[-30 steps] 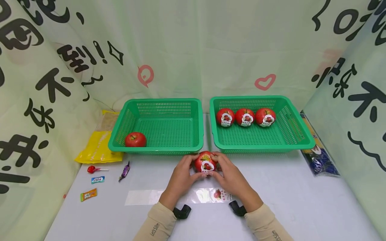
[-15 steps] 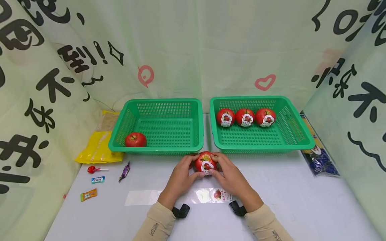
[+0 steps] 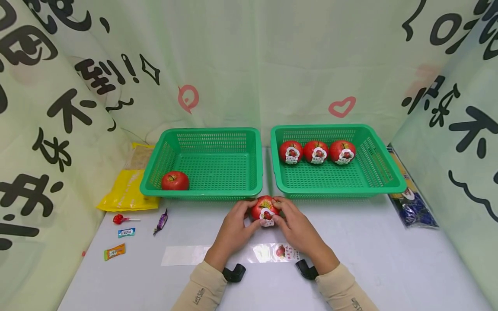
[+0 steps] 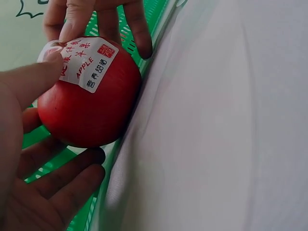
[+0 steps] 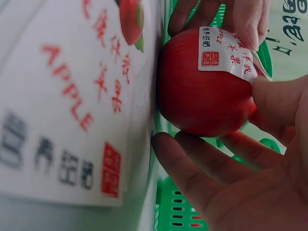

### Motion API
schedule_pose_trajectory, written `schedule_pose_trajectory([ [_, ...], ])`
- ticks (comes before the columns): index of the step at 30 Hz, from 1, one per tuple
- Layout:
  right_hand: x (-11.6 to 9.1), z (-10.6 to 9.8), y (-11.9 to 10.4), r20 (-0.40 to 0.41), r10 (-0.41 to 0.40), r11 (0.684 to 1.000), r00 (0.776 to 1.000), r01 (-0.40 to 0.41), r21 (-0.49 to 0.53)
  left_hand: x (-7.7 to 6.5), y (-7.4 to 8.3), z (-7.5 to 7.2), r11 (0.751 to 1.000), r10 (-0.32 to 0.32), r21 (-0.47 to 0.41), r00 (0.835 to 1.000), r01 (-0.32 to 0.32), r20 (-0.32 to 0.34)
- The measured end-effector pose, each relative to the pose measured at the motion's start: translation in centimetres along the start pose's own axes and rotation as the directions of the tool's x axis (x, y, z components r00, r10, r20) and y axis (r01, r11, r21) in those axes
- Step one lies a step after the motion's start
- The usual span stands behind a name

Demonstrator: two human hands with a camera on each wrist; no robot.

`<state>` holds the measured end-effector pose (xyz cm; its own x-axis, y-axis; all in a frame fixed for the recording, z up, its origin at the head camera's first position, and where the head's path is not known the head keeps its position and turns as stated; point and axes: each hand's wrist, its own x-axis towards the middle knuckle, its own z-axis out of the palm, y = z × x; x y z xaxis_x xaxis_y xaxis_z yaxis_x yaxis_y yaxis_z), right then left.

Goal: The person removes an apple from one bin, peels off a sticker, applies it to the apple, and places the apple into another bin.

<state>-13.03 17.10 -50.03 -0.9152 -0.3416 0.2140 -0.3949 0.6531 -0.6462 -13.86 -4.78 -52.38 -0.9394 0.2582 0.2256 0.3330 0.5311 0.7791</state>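
Between both hands, close over the table, is a red apple (image 3: 258, 211) with a white printed label (image 3: 267, 221) on its near side. My left hand (image 3: 233, 229) grips it from the left and my right hand (image 3: 300, 229) from the right. The left wrist view shows the left thumb (image 4: 43, 72) pressing the label (image 4: 96, 65), which reads APPLE, with the other fingers behind and below the apple (image 4: 91, 115). In the right wrist view the right thumb (image 5: 276, 98) lies at the label's edge. Under the wrists lies a clear strip (image 3: 260, 252) bearing another apple label (image 3: 285, 251).
A left green basket (image 3: 210, 194) contains one unlabelled apple (image 3: 175, 180). The right green basket (image 3: 334, 190) holds three labelled apples (image 3: 316, 151). At left are a yellow bag (image 3: 126, 190), a red lollipop (image 3: 118, 219) and several wrapped candies (image 3: 161, 221). A dark packet (image 3: 414, 205) lies far right.
Both thumbs have slid slightly upward and outward over the label, so more of its lower part shows. The apple stays held in nearly the same place.
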Motion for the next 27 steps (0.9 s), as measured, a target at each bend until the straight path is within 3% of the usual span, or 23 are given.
schedule_pose_trajectory([
  [6, -0.01, 0.13, 0.22, -0.003, -0.021, 1.0, 1.0, 0.021, 0.014, -0.01, 0.06, -0.21, 1.0, 0.02, -0.012, 1.0, -0.02, -0.004],
  [17, 0.08, 0.19, 0.5, 0.006, -0.066, 0.997, 0.998, 0.066, 0.043, 0.01, 0.3, -0.19, 1.0, -0.015, 0.025, 1.0, 0.015, 0.02],
  [27, 0.06, 0.24, 0.28, 0.008, 0.0, 0.999, 1.0, 0.0, 0.04, -0.15, 0.3, -0.19, 0.993, 0.063, 0.096, 0.998, -0.065, 0.018],
])
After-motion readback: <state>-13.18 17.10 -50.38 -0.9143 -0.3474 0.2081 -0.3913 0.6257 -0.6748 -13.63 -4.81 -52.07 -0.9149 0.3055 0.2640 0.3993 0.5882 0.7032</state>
